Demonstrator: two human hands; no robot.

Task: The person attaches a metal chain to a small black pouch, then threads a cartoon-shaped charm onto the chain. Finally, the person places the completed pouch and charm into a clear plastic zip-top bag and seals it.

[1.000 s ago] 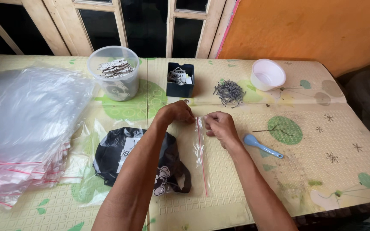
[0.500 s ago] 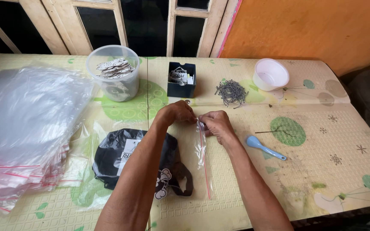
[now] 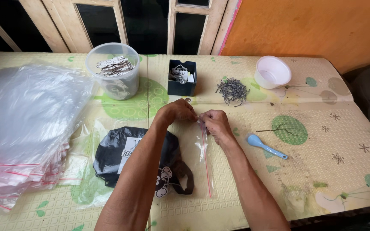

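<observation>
Both hands pinch the corner of a clear zip bag

Left hand and right hand meet at the far end of a clear zip bag that lies flat on the counter. Each hand is closed, with the fingertips pinching the bag's corner near its red seal line, it seems to keep the thin plastic stretched and steady. Inside the bag is a folded black cloth item with a white print, and it sits under the left forearm.

Beyond the hands stand three containers. A clear plastic tub holds printed cut-out pieces. A small dark box holds small white and metal pieces, too small to tell. A white bowl looks empty. Between box and bowl lies a loose heap of small metal pieces. A blue spoon lies just right of the right hand. On the far left is a thick pile of empty zip bags, placed within easy reach
</observation>
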